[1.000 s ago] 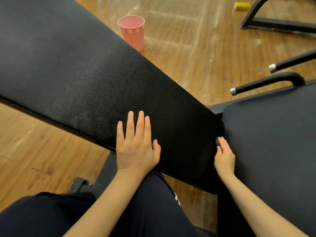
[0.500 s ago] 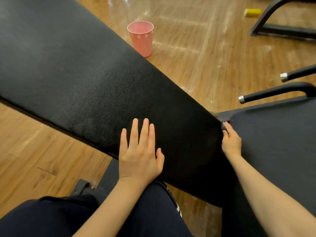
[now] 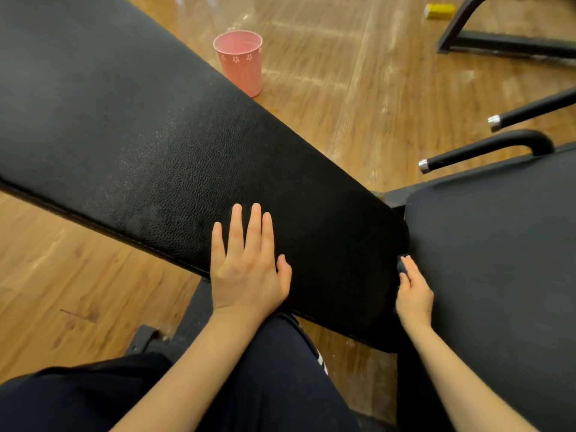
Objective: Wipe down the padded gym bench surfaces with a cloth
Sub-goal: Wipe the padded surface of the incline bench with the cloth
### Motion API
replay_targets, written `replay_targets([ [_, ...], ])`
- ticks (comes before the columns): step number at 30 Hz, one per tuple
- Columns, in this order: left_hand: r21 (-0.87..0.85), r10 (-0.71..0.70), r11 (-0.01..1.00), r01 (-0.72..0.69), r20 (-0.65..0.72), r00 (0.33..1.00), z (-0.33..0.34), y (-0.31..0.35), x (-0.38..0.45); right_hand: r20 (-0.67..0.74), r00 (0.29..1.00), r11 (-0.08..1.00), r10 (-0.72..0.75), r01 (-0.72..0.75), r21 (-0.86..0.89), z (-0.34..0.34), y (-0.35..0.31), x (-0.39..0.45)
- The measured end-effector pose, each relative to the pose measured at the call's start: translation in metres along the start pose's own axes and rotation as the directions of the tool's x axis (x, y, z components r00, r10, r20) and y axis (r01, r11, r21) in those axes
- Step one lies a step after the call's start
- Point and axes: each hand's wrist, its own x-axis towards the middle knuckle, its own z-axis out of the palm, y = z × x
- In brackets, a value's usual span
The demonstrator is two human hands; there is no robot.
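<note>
The left hand point(image 3: 247, 269) lies flat, fingers straight, on the long bench pad's point(image 3: 140, 135) near edge. The right hand point(image 3: 414, 294) grips a dark cloth point(image 3: 402, 265) at that pad's end corner, beside the seat pad point(image 3: 498, 260).

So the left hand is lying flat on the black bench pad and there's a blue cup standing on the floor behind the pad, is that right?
Not quite: the cup is pink, not blue, as the head view shows. The rest holds: the left hand lies flat on the black bench pad, and the cup stands on the wooden floor behind it.
</note>
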Motion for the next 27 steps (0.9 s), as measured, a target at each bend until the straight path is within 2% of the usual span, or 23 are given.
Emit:
replay_targets([
  [5, -0.012, -0.01, 1.0, 0.01, 0.025, 1.0, -0.002, 0.001, 0.0, -0.011, 0.998, 0.998, -0.057, 0.057, 0.025, 0.004, 0.002, -0.068],
  [8, -0.009, -0.009, 1.0, 0.01, 0.032, 0.999, -0.003, 0.001, 0.0, 0.052, 0.98, 0.979, -0.193, 0.19, 0.069, 0.025, -0.03, -0.095],
  [11, -0.011, -0.007, 1.0, 0.008, 0.047, 0.999, -0.005, 0.001, 0.0, 0.109, 0.932, 0.938, -0.345, 0.339, 0.071, 0.041, -0.06, -0.102],
  [14, -0.015, -0.004, 1.0, 0.005, 0.056, 0.998, -0.006, 0.001, 0.001, 0.175, 0.89, 0.907, -0.421, 0.418, 0.06, 0.032, -0.046, -0.095],
  [15, -0.017, -0.006, 1.0, 0.007, 0.051, 0.999, -0.005, 0.001, 0.001, 0.155, 0.906, 0.919, -0.394, 0.388, 0.072, 0.025, -0.032, -0.092],
  [18, -0.017, -0.011, 1.0, 0.012, 0.036, 0.999, -0.004, 0.002, 0.0, 0.049, 0.985, 0.983, -0.163, 0.158, 0.093, 0.004, 0.0, -0.078],
  [21, -0.013, -0.01, 1.0, 0.011, 0.024, 1.0, -0.002, 0.002, 0.0, 0.008, 0.999, 0.998, -0.033, 0.032, 0.062, 0.004, 0.001, -0.066],
  [24, -0.012, -0.021, 1.0, 0.022, 0.027, 0.999, -0.002, 0.002, -0.001, -0.036, 0.999, 0.999, -0.024, 0.026, 0.045, 0.016, -0.019, -0.072],
  [27, -0.006, -0.023, 1.0, 0.023, 0.018, 1.0, -0.001, 0.003, -0.001, 0.035, 0.991, 0.991, -0.132, 0.131, 0.035, 0.029, -0.054, -0.08],
])
